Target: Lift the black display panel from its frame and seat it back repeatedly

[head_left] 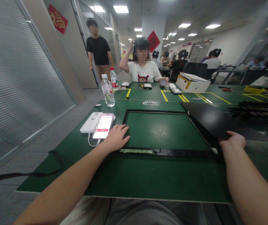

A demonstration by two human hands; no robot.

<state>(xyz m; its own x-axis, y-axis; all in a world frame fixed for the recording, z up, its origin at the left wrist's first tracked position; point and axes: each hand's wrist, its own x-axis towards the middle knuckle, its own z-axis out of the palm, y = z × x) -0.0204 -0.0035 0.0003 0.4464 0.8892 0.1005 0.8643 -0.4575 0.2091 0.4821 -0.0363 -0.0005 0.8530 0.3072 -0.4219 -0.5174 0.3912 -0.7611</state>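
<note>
A: What holds anything here?

B: Two bottles stand at eleven o'clock on the green table (148,181). The nearer clear bottle (107,90) has a white cap and looks partly filled with water. Behind it a second bottle (114,79) has a red cap and a red label; I cannot tell how full it is. At one o'clock, far across the table, a white cardboard box (192,82) lies with its flap open. What is inside it is hidden.

A: And the hands?

B: The left hand (115,137) lies palm down, fingers spread and relaxed, pressing on the left near corner of a black rectangular frame (157,152). It grasps nothing. The forearm comes in from seven o'clock, bare.

A: The right one?

B: The right hand (233,140) grips the near edge of a black panel (209,120), fingers curled over the top. The panel is tilted, its near corner touching the frame's right near corner, the rest lying out toward two o'clock. The right forearm rises from five o'clock.

A: Where is the frame?

B: Flat on the table, dead centre at twelve o'clock, with bare green table showing through it. A green strip runs along its near bar.

A: Anything beside the left hand?

B: A phone (102,126) with a lit screen, just at ten o'clock of that hand, resting on a white pack with a white cable.
</note>
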